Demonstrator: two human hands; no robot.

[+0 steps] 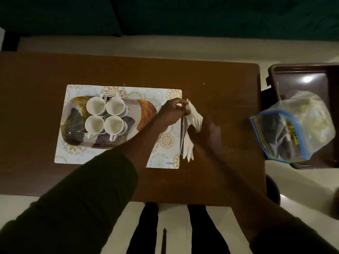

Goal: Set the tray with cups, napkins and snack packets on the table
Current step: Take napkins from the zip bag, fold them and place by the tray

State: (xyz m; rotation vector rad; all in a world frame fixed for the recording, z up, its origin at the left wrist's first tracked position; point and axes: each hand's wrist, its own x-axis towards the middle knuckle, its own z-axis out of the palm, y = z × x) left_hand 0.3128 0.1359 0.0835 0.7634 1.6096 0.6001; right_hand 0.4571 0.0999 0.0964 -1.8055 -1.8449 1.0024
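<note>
A leaf-patterned tray (73, 121) lies on a floral placemat (165, 143) on the brown table (220, 85). Several white cups (104, 116) stand on the tray's left half. Just right of the placemat, a stack of white napkins (189, 142) sits on the table. My left hand (171, 113) pinches the top edge of the napkins. My right hand (205, 134) grips them from the right side. A clear zip bag (293, 129) with snack packets inside rests to the right.
A dark brown bin (300, 74) stands beside the table's right edge and holds the zip bag. A dark green sofa (165, 13) runs along the far side. My legs (183, 230) show below the table's near edge.
</note>
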